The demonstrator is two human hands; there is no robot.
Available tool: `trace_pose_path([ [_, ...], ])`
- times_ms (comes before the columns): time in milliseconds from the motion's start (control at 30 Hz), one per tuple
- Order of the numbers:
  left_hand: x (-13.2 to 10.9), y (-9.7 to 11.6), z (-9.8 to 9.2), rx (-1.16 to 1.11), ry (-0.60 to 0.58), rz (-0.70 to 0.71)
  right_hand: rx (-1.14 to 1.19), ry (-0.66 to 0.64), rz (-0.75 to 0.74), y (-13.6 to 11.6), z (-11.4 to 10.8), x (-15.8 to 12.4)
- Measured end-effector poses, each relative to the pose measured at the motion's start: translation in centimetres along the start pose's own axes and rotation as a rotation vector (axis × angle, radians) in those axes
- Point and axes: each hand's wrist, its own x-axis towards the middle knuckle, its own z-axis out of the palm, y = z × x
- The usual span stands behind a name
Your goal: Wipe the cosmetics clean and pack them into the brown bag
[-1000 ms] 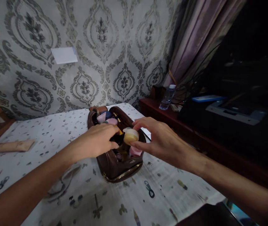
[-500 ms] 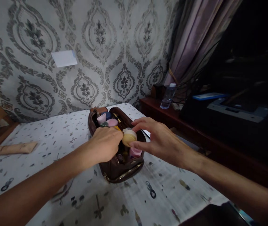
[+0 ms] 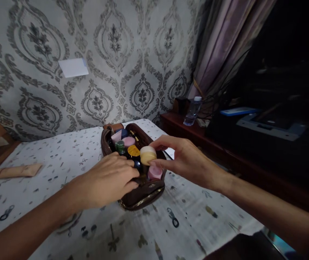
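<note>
A brown zip-up cosmetic bag lies open on the patterned cloth, packed with toiletries. My right hand pinches a small yellow jar with a whitish lid between thumb and fingers, over the bag's right side. Reaching across the bag's left rim, my left hand has its thumb apart from its fingers and holds nothing visible; the fingertips are beside a dark round cap. Around them in the bag are a yellow-topped container, a green-capped bottle, a pink lid and a pink container.
A beige tube lies on the cloth at left. To the right, a dark red wooden surface carries a clear water bottle. A white card is on the patterned wall.
My left hand has drawn back left and down from the jar, uncovering the green-capped bottle and yellow-topped container. The jar in my right hand is turned more upright.
</note>
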Motion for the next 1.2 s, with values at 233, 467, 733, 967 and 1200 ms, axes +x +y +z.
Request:
trace_pose_path([
  [233,-0.8,0.6,0.3,0.044,-0.048,-0.015,-0.129,-0.179,-0.224,-0.6,-0.2,1.2],
  [467,-0.7,0.0,1.1,0.039,0.005,-0.002,-0.251,-0.505,-0.384,-1.7,-0.8,3.4],
  [733,-0.9,-0.5,1.1,0.018,0.025,0.040,-0.322,-0.860,-0.300,-3.6,-0.3,5.6],
  [967,-1.1,-0.3,0.5,0.015,0.009,0.019,-0.499,-0.777,-0.272,-4.7,0.0,4.5],
  [1200,-1.2,0.1,0.3,0.072,-0.041,-0.020,-0.598,-0.710,-0.288,-4.6,0.4,3.7],
])
